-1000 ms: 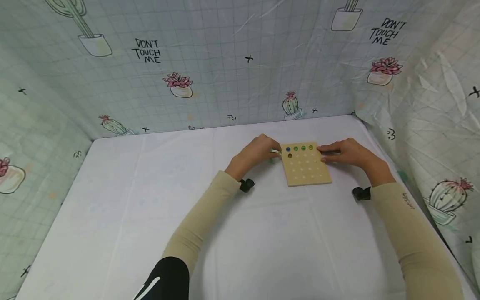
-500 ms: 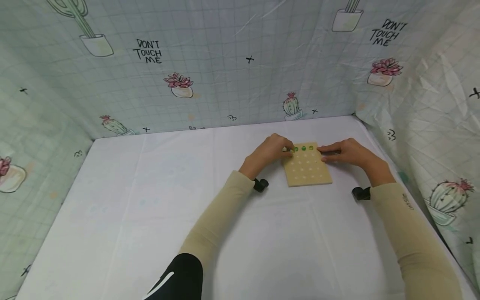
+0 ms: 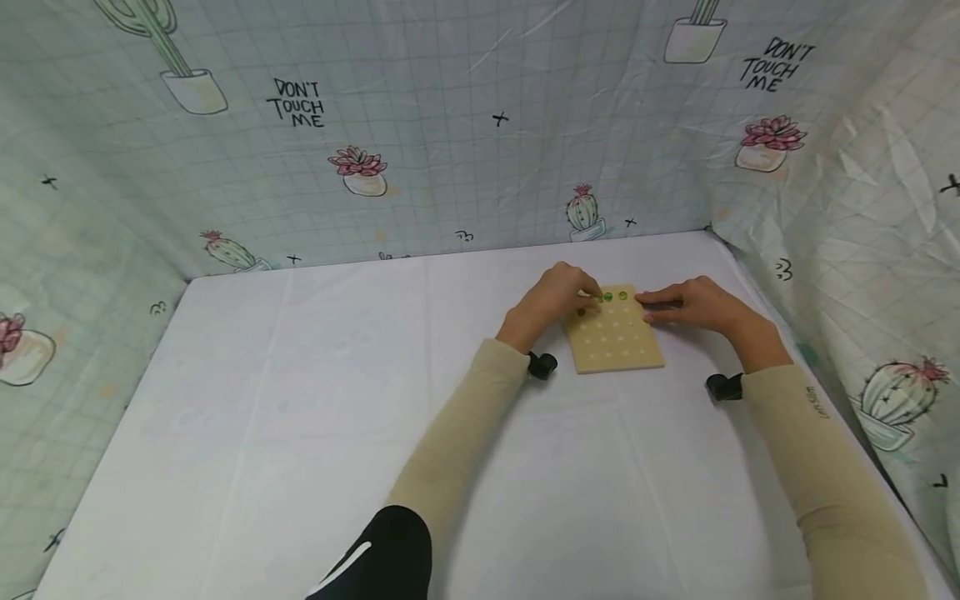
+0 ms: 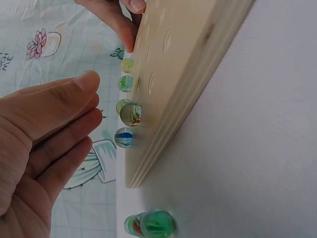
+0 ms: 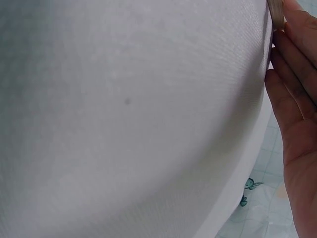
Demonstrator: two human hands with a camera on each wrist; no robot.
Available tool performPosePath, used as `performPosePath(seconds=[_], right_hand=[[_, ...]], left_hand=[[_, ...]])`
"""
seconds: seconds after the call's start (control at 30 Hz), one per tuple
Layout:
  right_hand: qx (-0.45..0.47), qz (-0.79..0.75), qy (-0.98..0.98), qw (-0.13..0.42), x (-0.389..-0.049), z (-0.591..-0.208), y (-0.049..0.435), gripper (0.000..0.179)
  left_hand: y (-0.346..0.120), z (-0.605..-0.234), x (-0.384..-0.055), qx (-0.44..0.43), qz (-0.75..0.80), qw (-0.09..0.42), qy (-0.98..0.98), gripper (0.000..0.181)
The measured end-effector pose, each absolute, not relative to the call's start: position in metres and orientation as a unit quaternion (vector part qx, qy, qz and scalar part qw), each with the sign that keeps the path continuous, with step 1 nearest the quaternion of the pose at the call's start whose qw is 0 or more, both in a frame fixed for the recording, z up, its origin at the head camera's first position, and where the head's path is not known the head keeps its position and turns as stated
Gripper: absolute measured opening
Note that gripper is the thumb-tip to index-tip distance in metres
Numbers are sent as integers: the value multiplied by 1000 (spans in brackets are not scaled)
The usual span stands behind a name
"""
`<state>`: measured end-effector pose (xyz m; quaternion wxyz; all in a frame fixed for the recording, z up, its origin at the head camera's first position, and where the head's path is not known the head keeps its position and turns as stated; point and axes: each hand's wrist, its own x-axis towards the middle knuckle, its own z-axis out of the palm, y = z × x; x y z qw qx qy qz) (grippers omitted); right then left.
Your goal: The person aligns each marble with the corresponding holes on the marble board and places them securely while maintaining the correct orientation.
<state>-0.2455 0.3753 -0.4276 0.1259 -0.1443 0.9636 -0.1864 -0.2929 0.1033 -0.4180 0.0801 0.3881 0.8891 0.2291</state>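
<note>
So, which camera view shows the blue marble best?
The left wrist view: the blue marble appears close and uncovered, its band visible. In the head view I cannot make it out near the left hand; the right wrist view lacks it.

Both arms reach forward and angle toward each other. The left arm [image 3: 450, 442] ends in an arched left hand [image 3: 549, 300], whose thumb [image 4: 59, 96] hides most of the index finger; the other fingers [image 4: 62, 139] extend loosely. The right arm [image 3: 832, 475] leads to the right hand [image 3: 697, 307], fingers [image 5: 282, 101] nearly straight, thumb slightly apart.
</note>
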Motion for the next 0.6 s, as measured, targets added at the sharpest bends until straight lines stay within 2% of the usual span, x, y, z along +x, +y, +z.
performPosePath(seconds=[0.3,0.6], right_hand=[[-141,-192,963,129,-245,-427,375,52],[-141,-187,965,121,-247,-429,374,51]], left_hand=[[112,-422,-294,337,232,116,905,24],[113,-425,-295,315,237,123,911,24]])
